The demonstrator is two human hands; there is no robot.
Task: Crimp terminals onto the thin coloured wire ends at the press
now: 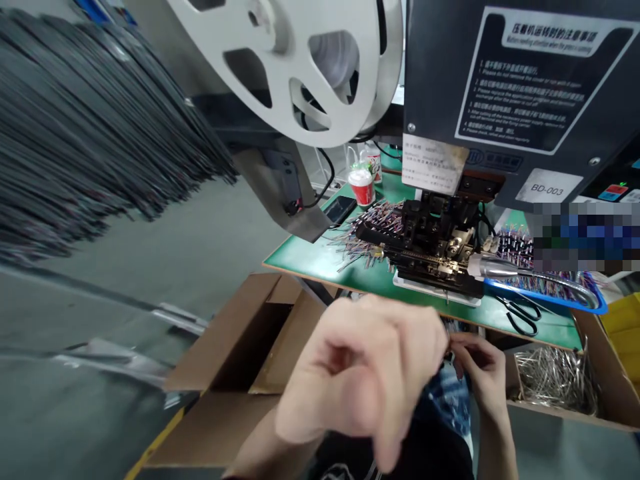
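Notably, the right hand (483, 373) pinches a wire bundle (451, 343) just below the front edge of the desk (310, 260); the blurred left hand (360, 367) curls beside it, grip unclear. Wires seem light, springy: hold mid-bundle.

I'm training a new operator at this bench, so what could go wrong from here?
The right hand seems to pinch dark wires just below the crimping press, so fingers could get caught if they reach in. The scissors lie near the green table's edge and might get knocked off.
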